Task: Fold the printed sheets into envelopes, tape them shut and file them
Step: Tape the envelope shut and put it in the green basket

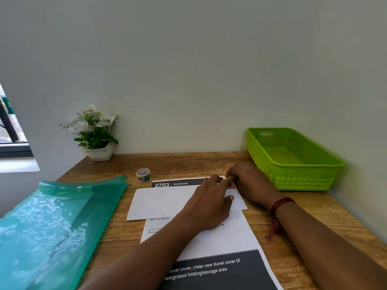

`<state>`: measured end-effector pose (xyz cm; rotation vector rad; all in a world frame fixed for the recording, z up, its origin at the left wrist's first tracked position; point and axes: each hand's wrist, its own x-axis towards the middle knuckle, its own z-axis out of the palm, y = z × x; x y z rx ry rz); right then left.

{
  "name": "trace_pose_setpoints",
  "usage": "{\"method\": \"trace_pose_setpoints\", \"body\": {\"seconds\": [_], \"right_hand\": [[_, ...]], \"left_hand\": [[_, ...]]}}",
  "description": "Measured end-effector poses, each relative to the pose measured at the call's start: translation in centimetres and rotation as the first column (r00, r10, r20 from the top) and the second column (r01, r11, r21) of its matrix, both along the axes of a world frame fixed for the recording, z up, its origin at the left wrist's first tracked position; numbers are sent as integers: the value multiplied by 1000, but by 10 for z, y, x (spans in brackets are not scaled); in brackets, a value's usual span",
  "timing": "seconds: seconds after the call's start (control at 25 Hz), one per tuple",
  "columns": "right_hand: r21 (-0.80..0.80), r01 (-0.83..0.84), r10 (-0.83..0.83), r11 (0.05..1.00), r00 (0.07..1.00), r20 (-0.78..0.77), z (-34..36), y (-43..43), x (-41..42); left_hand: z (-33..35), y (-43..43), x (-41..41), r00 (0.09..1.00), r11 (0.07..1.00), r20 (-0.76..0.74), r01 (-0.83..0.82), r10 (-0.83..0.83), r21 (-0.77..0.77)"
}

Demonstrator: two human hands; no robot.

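1. While the left hand (209, 204) lies palm down with straight fingers on the blank folded white sheet (163, 201), its fingertips reach toward the far right corner, where the right hand (249, 181) sits with curled fingers. I cannot tell whether those fingers pinch the paper or only press it.
2. That white sheet lies crosswise on a printed sheet (226, 239) headed "2703 BEDROOM", in the middle of the wooden desk (188, 164).
3. Judging by this, a corner or edge is being lined up or creased, so the fold is at an early stage and nothing is taped yet.
4. Risk: both hands crowd one corner, so the left end of the white sheet is unheld. A push there could swivel it and leave a skewed crease.
5. Risk: the two papers are stacked loosely, so pressure may drag the printed sheet along and spoil the alignment.
6. Risk: the tape roll (143, 175) stands apart at the far side. Reaching for it frees one hand, and the fold may spring open.
7. The green basket (303, 181) at the right and the teal plastic folder (58, 222) at the left are both near. Which one serves for filing is unclear, so a misfile is possible.
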<state>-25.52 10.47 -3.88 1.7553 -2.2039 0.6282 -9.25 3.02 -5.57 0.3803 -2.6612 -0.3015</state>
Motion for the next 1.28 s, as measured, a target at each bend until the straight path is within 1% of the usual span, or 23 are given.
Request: {"method": "trace_pose_setpoints", "body": {"seconds": [0.16, 0.52, 0.92, 1.28], "right_hand": [[5, -7, 7, 1000, 1000, -18, -1, -2, -1], [46, -4, 7, 999, 998, -64, 2, -1, 1], [61, -3, 7, 998, 999, -50, 4, 1, 2], [83, -9, 9, 997, 1000, -9, 8, 4, 5]], "left_hand": [[-4, -1, -3, 999, 1000, 46, -7, 9, -24], [-4, -4, -3, 998, 999, 63, -4, 7, -50], [-4, -5, -6, 995, 999, 101, -15, 19, -39], [-5, -6, -6, 995, 999, 103, -6, 10, -39]]}}
